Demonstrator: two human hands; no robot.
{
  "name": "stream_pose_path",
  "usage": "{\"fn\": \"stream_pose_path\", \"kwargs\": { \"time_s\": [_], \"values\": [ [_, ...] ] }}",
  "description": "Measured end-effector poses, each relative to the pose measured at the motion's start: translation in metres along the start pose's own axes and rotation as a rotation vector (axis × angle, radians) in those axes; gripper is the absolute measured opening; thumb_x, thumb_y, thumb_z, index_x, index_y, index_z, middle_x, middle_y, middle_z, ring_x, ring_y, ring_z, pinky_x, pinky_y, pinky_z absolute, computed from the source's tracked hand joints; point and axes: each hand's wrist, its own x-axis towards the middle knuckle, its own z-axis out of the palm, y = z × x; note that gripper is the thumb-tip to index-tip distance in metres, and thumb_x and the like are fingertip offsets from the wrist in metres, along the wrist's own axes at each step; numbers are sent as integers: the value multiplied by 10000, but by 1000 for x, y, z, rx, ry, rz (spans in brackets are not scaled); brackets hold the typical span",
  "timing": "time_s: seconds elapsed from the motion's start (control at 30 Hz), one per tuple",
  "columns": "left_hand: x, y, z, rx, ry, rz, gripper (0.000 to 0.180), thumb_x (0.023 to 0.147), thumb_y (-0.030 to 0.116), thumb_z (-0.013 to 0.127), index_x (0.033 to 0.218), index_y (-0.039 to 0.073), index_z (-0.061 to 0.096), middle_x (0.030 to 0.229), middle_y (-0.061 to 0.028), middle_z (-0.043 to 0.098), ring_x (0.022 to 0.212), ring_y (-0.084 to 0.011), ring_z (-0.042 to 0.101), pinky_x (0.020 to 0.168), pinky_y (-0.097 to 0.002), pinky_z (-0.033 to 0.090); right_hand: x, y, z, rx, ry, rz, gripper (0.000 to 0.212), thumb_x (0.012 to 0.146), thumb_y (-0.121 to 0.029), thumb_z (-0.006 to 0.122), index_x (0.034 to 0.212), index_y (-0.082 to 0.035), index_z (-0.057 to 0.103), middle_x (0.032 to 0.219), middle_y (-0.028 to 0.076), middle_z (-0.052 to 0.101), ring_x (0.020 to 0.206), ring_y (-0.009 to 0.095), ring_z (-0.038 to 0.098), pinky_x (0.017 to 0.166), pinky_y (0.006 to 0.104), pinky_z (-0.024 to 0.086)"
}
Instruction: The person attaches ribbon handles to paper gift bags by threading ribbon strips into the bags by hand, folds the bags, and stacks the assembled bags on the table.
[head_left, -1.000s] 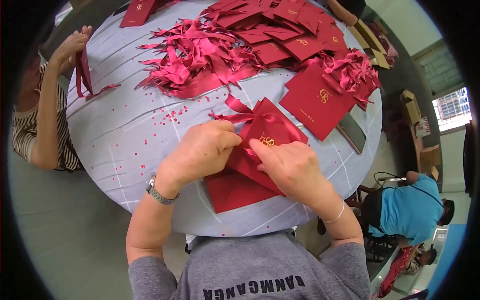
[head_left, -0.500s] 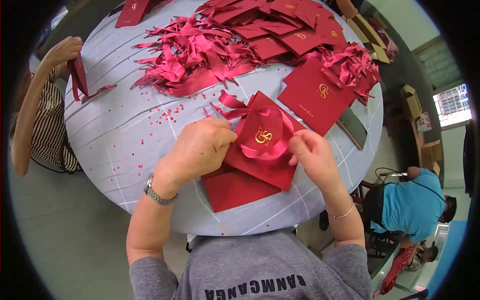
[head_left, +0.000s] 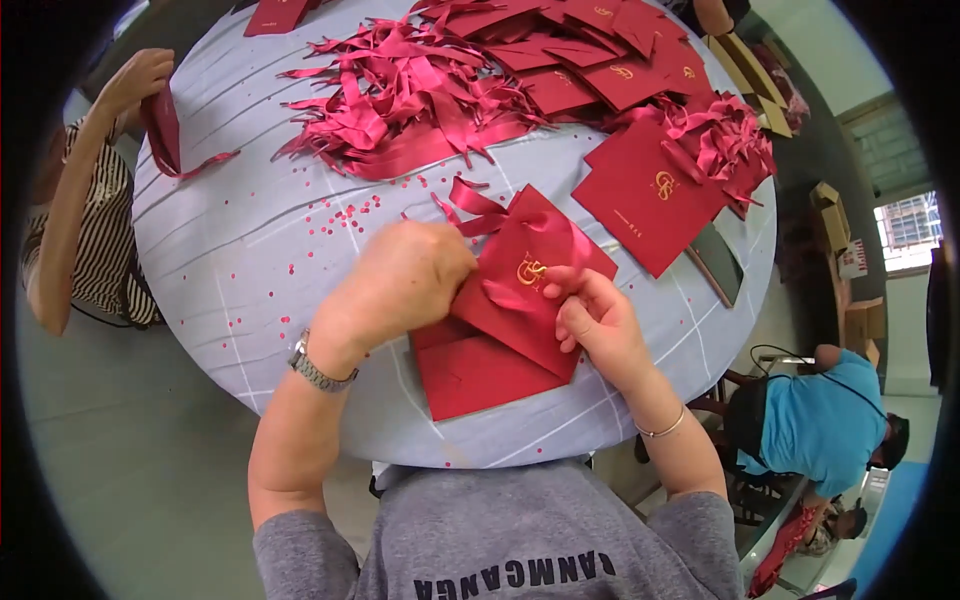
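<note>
A dark red paper bag (head_left: 545, 325) with a gold emblem lies tilted on the table before me, a pink-red ribbon (head_left: 565, 235) looped across its front. My left hand (head_left: 405, 275) is closed at the bag's left edge; its fingertips are partly hidden. Over the bag's lower right front, my right hand (head_left: 600, 320) has curled fingers around the ribbon loop. Ribbon ends stick out past the bag's upper left side. Another red paper piece (head_left: 470, 385) lies flat beneath the bag, partly covered.
A heap of loose ribbons (head_left: 400, 110) and a pile of red bags (head_left: 620, 80) cover the far side. More bags (head_left: 650, 200) and a dark phone (head_left: 718, 265) lie at right. Red confetti dots (head_left: 345, 212) are scattered leftward. Another person's hand (head_left: 140, 80) holds a bag at left.
My right hand has moved left and inward over the bag's front, and the ribbon loop has narrowed. My left hand stays at the bag's left edge. The view has shifted slightly.
</note>
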Motion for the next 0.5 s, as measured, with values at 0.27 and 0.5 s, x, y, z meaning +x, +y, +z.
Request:
{"fn": "stream_pose_path", "kwargs": {
  "time_s": [0.27, 0.5],
  "values": [
    [-11, -40, -29, 282, 168, -415, 134, 754, 95, 632, 862, 101, 711, 893, -79, 661, 824, -311, 639, 684, -409, 509, 1, -2, -2, -14, -112, 18, 325, 912, -104, 618, 1211, -5, 539, 1017, 17, 569, 715, 36, 536, 601, 175, 479],
    [12, -3, -20, 234, 363, -235, 171, 764, 90, 636, 923, 82, 700, 913, -117, 636, 860, -321, 610, 744, -433, 499, -2, -2, -3, 30, -101, 27, 273, 913, -90, 615, 1168, -8, 565, 989, 15, 587, 708, 32, 535, 597, 171, 475]
  ]
}}
